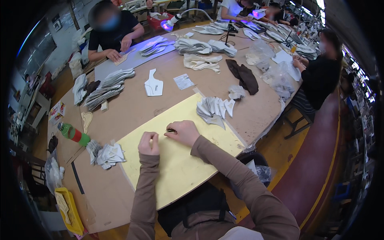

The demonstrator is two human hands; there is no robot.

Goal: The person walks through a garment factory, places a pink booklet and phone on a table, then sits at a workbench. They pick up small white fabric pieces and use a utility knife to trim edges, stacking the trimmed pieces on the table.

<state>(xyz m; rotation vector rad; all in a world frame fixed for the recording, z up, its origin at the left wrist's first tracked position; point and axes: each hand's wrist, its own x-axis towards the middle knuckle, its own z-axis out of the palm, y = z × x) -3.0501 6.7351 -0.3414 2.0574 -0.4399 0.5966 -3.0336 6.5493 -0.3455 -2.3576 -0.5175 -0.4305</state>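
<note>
Right hand (183, 132) pinches small dark item (171, 130) over yellow board (180, 176). Left hand (149, 143) beside it, loosely curled; can't tell if holding anything. 1 grey-white stack (209, 109) beyond right hand.

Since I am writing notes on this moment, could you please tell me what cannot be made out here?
Head view: the small dark item in the right hand, mostly hidden by its fingers.
Head view: whether the left hand holds anything, hidden by its curled fingers.
Head view: print on the white paper slip, too small to read.
</note>
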